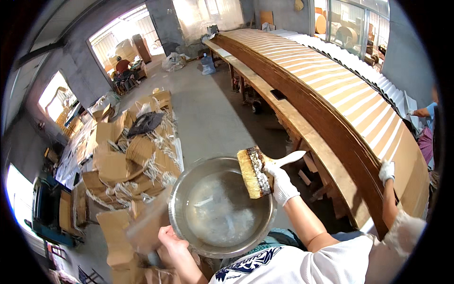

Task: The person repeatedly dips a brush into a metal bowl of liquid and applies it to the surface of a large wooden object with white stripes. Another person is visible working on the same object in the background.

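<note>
My left hand (174, 238), bare, grips the near left rim of a round metal basin (176, 189). Cloudy, pale liquid (220, 208) lies in the basin. In a white glove, my right hand (282, 184) is closed on a wide paste brush (255, 173) with a pale handle. The brush is tilted over the basin's far right rim, its yellowish bristles pointing down and left. I cannot tell whether the brush touches the rim.
At right, a long bench (283, 106) bears stacked cardboard sheets (326, 71) with white stripes. A co-worker's gloved hand (387, 171) rests on the stack's near end; another person's hand (420, 112) is beyond. Cardboard pieces and white strands heap (137, 156) at left. Someone sits (124, 68) far off.
</note>
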Motion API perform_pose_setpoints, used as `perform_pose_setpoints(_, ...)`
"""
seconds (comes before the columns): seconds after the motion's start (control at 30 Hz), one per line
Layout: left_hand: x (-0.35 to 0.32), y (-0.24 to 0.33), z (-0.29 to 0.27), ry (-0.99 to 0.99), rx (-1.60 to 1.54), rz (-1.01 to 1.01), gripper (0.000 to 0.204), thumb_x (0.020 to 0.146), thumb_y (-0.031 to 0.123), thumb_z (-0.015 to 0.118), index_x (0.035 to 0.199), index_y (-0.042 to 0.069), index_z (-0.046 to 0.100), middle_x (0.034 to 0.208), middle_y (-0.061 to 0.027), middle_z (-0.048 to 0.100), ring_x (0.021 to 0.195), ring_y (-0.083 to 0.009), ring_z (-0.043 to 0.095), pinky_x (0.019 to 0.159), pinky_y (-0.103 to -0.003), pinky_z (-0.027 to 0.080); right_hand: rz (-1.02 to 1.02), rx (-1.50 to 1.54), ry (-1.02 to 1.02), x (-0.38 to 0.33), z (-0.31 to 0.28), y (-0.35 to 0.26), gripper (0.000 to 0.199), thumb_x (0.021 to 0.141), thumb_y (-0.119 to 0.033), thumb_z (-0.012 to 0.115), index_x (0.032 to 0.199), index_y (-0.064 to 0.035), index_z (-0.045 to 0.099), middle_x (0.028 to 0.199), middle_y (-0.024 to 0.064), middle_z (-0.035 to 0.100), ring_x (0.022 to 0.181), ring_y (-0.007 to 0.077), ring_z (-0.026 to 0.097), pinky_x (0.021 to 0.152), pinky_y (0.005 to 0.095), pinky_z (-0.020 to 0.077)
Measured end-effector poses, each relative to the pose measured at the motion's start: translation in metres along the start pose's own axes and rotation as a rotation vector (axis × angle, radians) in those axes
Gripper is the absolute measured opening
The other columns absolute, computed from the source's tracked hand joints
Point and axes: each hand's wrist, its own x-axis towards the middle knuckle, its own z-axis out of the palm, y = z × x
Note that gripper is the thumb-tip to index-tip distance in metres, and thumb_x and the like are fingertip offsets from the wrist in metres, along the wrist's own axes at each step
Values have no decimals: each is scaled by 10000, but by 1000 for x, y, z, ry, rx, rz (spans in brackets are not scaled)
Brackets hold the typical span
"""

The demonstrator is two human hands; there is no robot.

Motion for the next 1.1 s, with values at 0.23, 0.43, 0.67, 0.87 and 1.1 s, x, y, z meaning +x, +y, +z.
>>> perform_pose_setpoints(0.23, 152, 49, 193, -119, 60, -1, 369, 712, 296, 500, 915, 20, 636, 1051, -116, 661, 1001, -291, 588, 963, -499, 371, -38, -49, 110, 218, 65, -50, 257, 903, -159, 569, 1109, -12, 609, 977, 65, 662, 875, 165, 634, 794, 304, 512)
perform_pose_setpoints(0.43, 341, 54, 363, -228, -7, -67, 312, 717, 224, 498, 899, 7, 631, 950, -116, 676, 899, -274, 624, 859, -419, 466, -151, 23, 216, 398, 92, -89, 285, 918, -175, 549, 1149, -12, 588, 1017, 90, 667, 894, 198, 644, 809, 329, 529)
perform_pose_setpoints(0.67, 477, 80, 620, -342, 120, -224, 136, 720, 190, 534, 748, 70, 590, 827, -75, 651, 794, -248, 622, 786, -394, 485, -322, 133, 415, 580, 122, -165, 314, 927, -208, 577, 1190, -38, 587, 1136, 89, 640, 1033, 213, 602, 908, 359, 486)
perform_pose_setpoints(0.87, 574, 60, 833, -468, 238, -261, 212, 735, 208, 516, 782, 30, 621, 803, -75, 650, 767, -208, 585, 782, -346, 440, -524, 124, 395, 739, 117, -256, 348, 947, -233, 548, 1241, -47, 557, 1137, 90, 654, 990, 227, 641, 863, 379, 532)
perform_pose_setpoints(1.1, 672, 14, 1059, -594, 270, -316, 149, 749, 129, 507, 837, 50, 599, 859, -68, 648, 850, -203, 603, 811, -345, 459, -595, 133, 475, 920, 94, -368, 344, 940, -234, 557, 1210, -22, 566, 1160, 93, 649, 986, 228, 640, 851, 374, 535)
